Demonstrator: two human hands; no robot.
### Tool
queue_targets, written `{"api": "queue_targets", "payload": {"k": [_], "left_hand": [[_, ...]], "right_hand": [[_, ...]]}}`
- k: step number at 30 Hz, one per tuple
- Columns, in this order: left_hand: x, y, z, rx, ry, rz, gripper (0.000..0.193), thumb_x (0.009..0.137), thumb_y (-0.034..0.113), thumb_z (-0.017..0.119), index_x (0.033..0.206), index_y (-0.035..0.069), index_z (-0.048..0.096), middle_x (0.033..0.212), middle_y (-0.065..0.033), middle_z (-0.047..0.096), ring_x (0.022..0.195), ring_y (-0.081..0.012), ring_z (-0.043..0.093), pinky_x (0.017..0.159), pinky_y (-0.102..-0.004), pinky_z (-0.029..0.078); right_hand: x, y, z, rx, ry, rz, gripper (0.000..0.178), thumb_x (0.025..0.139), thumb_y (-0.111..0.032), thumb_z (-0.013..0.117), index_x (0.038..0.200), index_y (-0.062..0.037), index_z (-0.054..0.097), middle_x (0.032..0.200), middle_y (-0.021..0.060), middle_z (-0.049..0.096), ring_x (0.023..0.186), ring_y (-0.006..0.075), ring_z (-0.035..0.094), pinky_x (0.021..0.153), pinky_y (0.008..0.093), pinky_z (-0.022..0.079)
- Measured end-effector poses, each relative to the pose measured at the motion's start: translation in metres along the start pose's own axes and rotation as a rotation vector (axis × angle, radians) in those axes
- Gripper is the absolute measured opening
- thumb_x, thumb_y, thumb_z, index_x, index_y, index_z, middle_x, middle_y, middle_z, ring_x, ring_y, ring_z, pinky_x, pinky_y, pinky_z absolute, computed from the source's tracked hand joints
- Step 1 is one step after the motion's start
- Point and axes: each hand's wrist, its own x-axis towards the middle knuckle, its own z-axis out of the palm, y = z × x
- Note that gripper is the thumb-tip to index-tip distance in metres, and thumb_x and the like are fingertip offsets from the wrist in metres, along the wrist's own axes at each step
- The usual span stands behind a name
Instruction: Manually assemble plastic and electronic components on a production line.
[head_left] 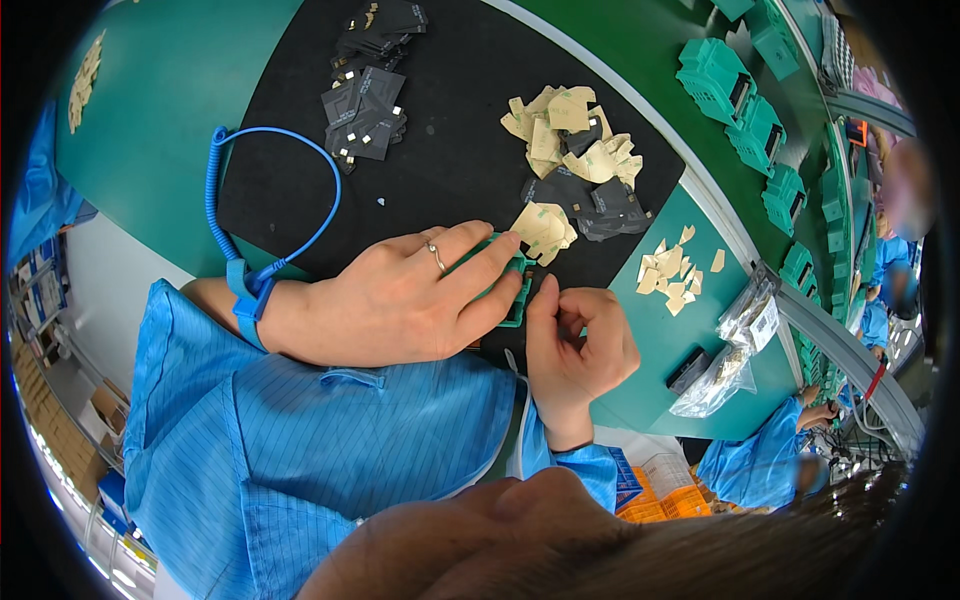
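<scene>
Green plastic piece (pixel 521 298) lay near the frame's centre, partly hidden beneath the left hand (pixel 405 295), which reached in from the left, palm down, fingers bent and gripping it. Right hand (pixel 585 345), just right of it, was curled, thumb pointing up-frame; could not tell whether it held anything.

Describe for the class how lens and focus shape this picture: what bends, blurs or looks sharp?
Head view: the white table edge bows in an arc; head view: the left hand and right hand look fairly sharp; head view: a co-worker's head at far right is blurred.
</scene>
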Motion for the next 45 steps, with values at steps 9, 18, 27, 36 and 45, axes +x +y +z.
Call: {"api": "queue_targets", "payload": {"k": [9,18,27,36,45], "left_hand": [[0.002,-0.002,-0.002,-0.005,-0.029,-0.018,0.038,0.067,0.021,0.060,0.100,0.003,0.064,0.112,-0.0156,0.057,0.096,-0.0265,0.059,0.061,-0.0243,0.054],[0.001,-0.003,-0.002,-0.002,-0.071,-0.004,0.043,0.065,0.024,0.062,0.102,0.002,0.063,0.113,-0.0164,0.056,0.099,-0.0275,0.058,0.064,-0.0264,0.055],[0.002,-0.005,-0.006,0.007,-0.094,-0.031,0.046,0.063,0.024,0.065,0.104,0.004,0.062,0.115,-0.0165,0.054,0.097,-0.0262,0.057,0.058,-0.0252,0.053],[0.007,-0.014,-0.004,-0.461,-0.039,-0.140,0.058,0.060,0.017,0.076,0.112,0.007,0.053,0.117,-0.0176,0.052,0.090,-0.0301,0.055,0.060,-0.0351,0.048],[-0.015,-0.015,0.021,-0.598,0.238,-0.105,0.052,0.060,0.014,0.079,0.105,0.003,0.055,0.120,-0.0204,0.050,0.101,-0.0365,0.053,0.081,-0.0425,0.049]], "right_hand": [[0.002,0.000,0.001,-0.001,-0.031,0.016,0.025,0.068,0.006,0.072,0.067,-0.0051,0.050,0.059,0.0043,0.052,0.045,0.0155,0.048,0.040,0.0255,0.037],[0.002,0.005,0.001,0.072,-0.077,0.202,0.022,0.073,0.001,0.072,0.069,-0.0031,0.051,0.058,0.0049,0.053,0.044,0.0108,0.050,0.040,0.0224,0.037],[-0.001,0.014,0.006,0.186,-0.077,0.395,0.019,0.078,-0.004,0.072,0.071,-0.0016,0.054,0.057,0.0016,0.056,0.049,0.0051,0.052,0.043,0.0191,0.040],[0.008,0.003,-0.013,0.597,-0.077,0.617,0.015,0.081,-0.007,0.070,0.076,-0.0003,0.057,0.059,0.0007,0.058,0.054,0.0024,0.051,0.048,0.0168,0.040],[0.008,-0.009,-0.010,0.592,-0.221,0.572,0.014,0.081,-0.008,0.069,0.076,-0.0007,0.058,0.059,0.0019,0.059,0.051,0.0034,0.053,0.046,0.0179,0.041]]}}
